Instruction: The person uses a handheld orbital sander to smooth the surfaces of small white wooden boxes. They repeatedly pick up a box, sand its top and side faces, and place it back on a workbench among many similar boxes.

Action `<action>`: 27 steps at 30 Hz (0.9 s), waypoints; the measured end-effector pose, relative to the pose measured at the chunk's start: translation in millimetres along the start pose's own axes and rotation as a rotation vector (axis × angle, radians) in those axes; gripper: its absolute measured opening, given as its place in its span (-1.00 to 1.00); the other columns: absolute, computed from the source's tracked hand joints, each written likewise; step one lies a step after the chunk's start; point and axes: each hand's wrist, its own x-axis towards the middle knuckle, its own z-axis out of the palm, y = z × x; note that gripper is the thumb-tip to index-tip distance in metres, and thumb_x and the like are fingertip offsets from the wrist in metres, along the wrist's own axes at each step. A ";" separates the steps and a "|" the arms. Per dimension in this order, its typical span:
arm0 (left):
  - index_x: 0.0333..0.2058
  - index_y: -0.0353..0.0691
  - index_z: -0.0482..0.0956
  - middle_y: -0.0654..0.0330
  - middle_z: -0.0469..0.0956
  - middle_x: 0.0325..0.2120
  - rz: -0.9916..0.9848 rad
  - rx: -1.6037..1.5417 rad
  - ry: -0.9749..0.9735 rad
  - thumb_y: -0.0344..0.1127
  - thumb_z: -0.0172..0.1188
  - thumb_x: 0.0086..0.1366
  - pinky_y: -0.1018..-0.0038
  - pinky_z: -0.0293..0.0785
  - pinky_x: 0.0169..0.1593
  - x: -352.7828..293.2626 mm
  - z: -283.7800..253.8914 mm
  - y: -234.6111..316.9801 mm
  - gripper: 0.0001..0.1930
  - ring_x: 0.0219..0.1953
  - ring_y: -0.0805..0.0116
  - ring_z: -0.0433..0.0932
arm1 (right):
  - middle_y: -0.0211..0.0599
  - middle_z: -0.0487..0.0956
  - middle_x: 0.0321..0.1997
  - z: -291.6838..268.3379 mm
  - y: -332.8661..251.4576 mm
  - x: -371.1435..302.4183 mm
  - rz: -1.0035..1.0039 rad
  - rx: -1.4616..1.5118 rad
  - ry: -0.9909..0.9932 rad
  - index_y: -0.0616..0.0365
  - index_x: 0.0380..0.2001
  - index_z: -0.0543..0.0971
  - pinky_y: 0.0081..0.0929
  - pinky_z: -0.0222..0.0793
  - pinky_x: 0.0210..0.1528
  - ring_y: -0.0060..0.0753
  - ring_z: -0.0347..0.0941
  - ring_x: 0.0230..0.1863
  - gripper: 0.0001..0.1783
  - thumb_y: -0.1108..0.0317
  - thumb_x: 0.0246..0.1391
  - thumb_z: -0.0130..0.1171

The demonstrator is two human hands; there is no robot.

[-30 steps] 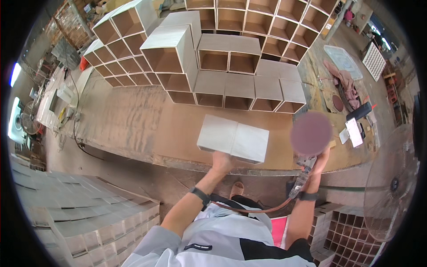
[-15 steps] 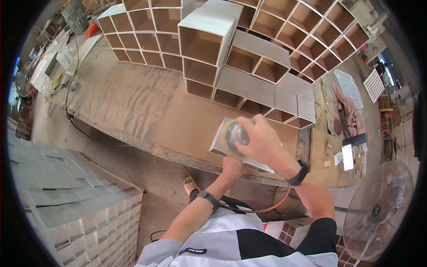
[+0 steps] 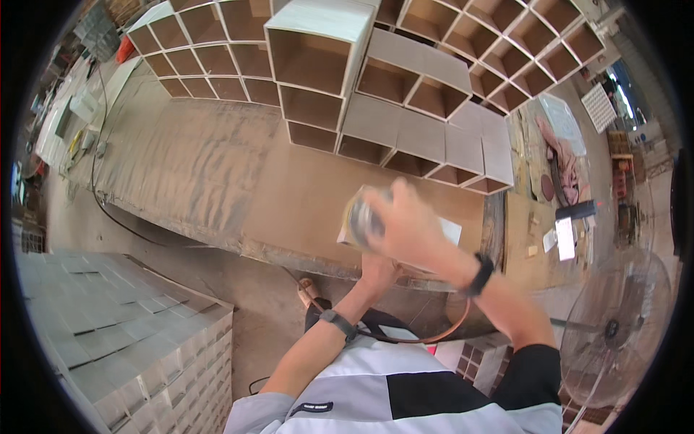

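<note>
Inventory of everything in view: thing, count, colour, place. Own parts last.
bench: 1, brown, centre
bench-top boxes: many, white outside, brown inside, bench back
sander: 1, grey and yellowish, front centre
box beneath sander: at least 1, white, mostly hidden
hose: 1, reddish brown, by waist
floor boxes: many, pale, lower left and right
cable: 1, black, bench left
container: 1, whitish, bench left
plastic tray: 1, clear, bench right
cloth: 1, pinkish, bench right
disc: 1, dark red, beside cloth
flat device: 1, white, bench right
fan: 1, grey, right
rest: too small or blurred to tell
shirt: 1, white, grey and black, bottom
left hand: 1, bare, near sander
right hand: 1, bare, on sander
wristbands: 2, dark, behind hands
</note>
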 end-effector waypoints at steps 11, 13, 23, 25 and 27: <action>0.04 -0.10 0.53 -0.01 0.56 -0.04 -0.056 0.129 -0.254 -0.35 0.33 0.03 0.08 0.51 -0.03 -5.6 -0.9 -9.8 -0.48 -0.01 -0.10 0.53 | 0.09 0.39 -0.20 -13.6 17.2 -9.6 0.104 0.072 -0.041 -0.03 -0.01 0.51 -0.01 0.47 -0.20 0.17 0.46 -0.19 -0.52 0.27 -0.09 0.29; 0.10 -0.08 0.49 -0.01 0.53 0.02 -0.031 0.152 -0.265 -0.31 0.35 0.02 0.08 0.50 -0.02 -5.6 2.7 -9.7 -0.42 0.05 -0.09 0.50 | 0.08 0.40 -0.23 -22.5 56.7 -15.9 0.169 0.023 0.139 -0.01 -0.04 0.52 -0.02 0.46 -0.22 0.17 0.46 -0.22 -0.54 0.25 -0.09 0.29; 0.01 -0.13 0.59 -0.02 0.55 0.00 0.045 0.071 -0.118 -0.36 0.34 0.02 0.10 0.41 0.10 -6.8 3.4 -6.9 -0.51 0.07 -0.15 0.48 | 0.06 0.39 -0.21 -40.3 85.4 -81.4 0.329 -0.070 0.110 -0.03 0.01 0.49 -0.08 0.46 -0.26 0.14 0.47 -0.23 -0.48 0.22 -0.06 0.37; 0.00 -0.13 0.60 -0.01 0.56 -0.01 0.009 -0.010 -0.042 -0.40 0.33 0.02 0.12 0.41 0.11 1.7 3.8 -5.7 -0.53 0.07 -0.14 0.48 | 0.05 0.39 -0.20 -42.2 50.2 -96.4 0.258 -0.047 -0.032 -0.04 0.01 0.49 -0.07 0.45 -0.26 0.14 0.47 -0.23 -0.48 0.20 -0.06 0.36; -0.02 -0.12 0.61 -0.01 0.56 -0.02 -0.067 -0.162 0.030 -0.42 0.31 0.02 0.12 0.41 0.11 -2.2 5.5 -5.1 -0.54 0.07 -0.15 0.48 | 0.05 0.40 -0.20 -41.1 28.3 -111.0 0.090 0.015 -0.091 -0.04 0.01 0.49 -0.06 0.45 -0.26 0.13 0.47 -0.23 -0.48 0.20 -0.06 0.35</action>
